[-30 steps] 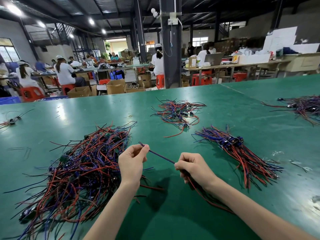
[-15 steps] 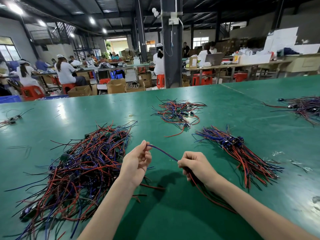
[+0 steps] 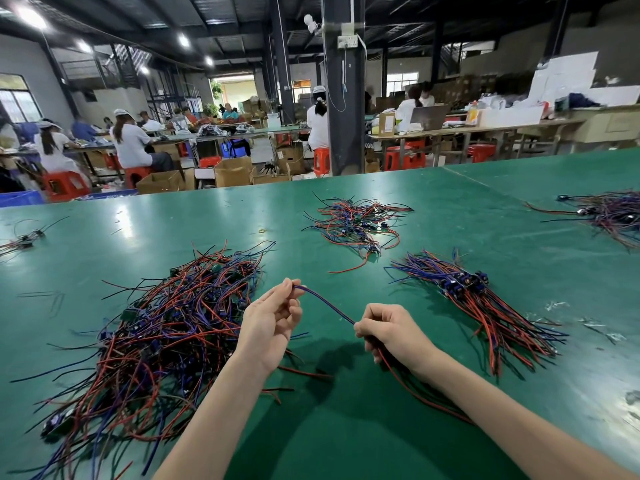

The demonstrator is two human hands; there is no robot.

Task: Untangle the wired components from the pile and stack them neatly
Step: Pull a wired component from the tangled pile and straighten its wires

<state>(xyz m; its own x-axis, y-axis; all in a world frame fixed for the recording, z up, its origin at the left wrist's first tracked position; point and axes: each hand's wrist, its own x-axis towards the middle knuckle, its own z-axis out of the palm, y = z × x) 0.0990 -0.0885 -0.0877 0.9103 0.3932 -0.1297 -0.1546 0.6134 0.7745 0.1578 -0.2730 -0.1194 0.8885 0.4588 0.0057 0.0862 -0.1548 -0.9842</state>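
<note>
Green matting covers the wide table [image 3: 450, 209] before us. Beyond its far edge the workshop runs back under ceiling lights: workers [image 3: 133, 142] in white sit at long benches on red stools [image 3: 64, 183], cardboard boxes [image 3: 233, 171] stand on the floor, and a dark pillar [image 3: 343, 98] rises just behind the table.

On our left lies the tangled pile [image 3: 166, 334] of red, blue and black wires with small boards caught among them. At its right edge we hold up our left hand [image 3: 270, 323], with thumb and forefinger pinching the end of a blue wire [image 3: 325, 304]; the other fingers curl loosely and hold nothing. The blue wire sags slightly across the gap to our right hand [image 3: 391, 332], whose fingers are curled tight round the piece. We cannot see what sits inside the fist. From under that hand, red and dark leads [image 3: 412, 388] trail back toward us beside the forearm.

To the right, well apart from the tangle, lies the neat stack [image 3: 485, 306]. Its dark connectors are bunched at the middle, with blue leads fanning away from us and red ones toward us. Farther off sits a smaller loose heap [image 3: 356, 223]. Another heap [image 3: 613, 216] lies at the far right, and a few stray pieces [image 3: 24, 239] at the far left.
</note>
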